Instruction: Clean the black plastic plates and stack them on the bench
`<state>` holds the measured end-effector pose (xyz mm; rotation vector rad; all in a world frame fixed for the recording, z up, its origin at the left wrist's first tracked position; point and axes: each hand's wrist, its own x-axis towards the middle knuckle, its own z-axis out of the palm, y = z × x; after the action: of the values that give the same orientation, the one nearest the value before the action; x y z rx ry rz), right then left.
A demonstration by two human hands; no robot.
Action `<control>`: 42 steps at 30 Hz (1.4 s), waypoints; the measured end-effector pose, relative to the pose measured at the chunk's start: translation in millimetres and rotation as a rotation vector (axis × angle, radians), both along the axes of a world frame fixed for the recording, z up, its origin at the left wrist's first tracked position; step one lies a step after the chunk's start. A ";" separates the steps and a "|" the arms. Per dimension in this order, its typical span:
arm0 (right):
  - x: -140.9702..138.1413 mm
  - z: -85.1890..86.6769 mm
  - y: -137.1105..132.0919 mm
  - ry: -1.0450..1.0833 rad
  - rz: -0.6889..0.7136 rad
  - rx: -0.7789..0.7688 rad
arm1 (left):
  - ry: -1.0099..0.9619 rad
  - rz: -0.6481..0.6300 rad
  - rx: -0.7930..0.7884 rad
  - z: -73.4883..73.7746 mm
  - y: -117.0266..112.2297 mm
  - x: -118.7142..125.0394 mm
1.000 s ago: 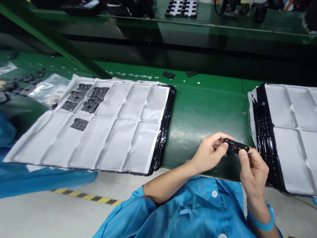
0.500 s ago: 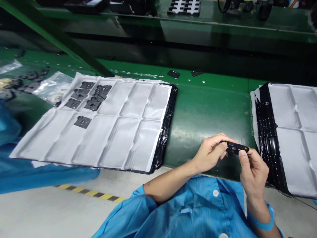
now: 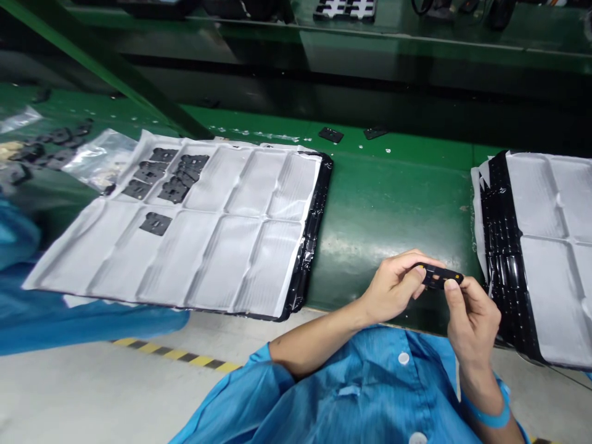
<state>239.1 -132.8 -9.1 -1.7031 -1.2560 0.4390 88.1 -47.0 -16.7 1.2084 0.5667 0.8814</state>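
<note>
A small black plate (image 3: 439, 276) with cut-outs and yellow spots is held between my two hands, above the front edge of the green bench (image 3: 383, 209). My left hand (image 3: 393, 285) pinches its left end, thumb on top. At the other end my right hand (image 3: 472, 317) grips the plate with thumb and fingers. Left of my hands lies a compartment tray (image 3: 250, 265) covered with a white sheet. Several flat black parts (image 3: 155, 224) rest in its left compartments.
A second stack of trays (image 3: 546, 265) stands at the right. Two black pieces (image 3: 331, 134) lie towards the back of the bench. Loose black parts (image 3: 55, 145) and a clear plastic bag (image 3: 102, 159) sit at the far left, near another person's blue sleeve (image 3: 92, 320). A green post (image 3: 106, 68) slants overhead.
The view has shifted slightly. The black plate is tilted a little differently, its cut-outs showing more clearly; both hands keep their grip on it.
</note>
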 end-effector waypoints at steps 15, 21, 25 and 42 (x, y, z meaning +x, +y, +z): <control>-6.9 4.9 -0.1 -0.050 0.071 0.075 | 0.036 0.009 -0.065 6.1 -1.0 -5.5; -13.7 3.7 -0.5 0.101 0.101 0.062 | 0.091 0.057 -0.128 12.5 -2.0 -10.2; -16.4 5.3 -0.1 0.387 -0.005 0.006 | 0.129 0.050 -0.184 14.7 -5.5 -11.3; -21.2 4.0 7.5 0.524 -0.168 0.013 | 0.113 0.062 -0.069 16.1 -12.3 -11.4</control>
<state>217.9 -125.2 -5.0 -1.5320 -0.7285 0.7173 76.6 -59.3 -0.6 1.1888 0.7234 0.8426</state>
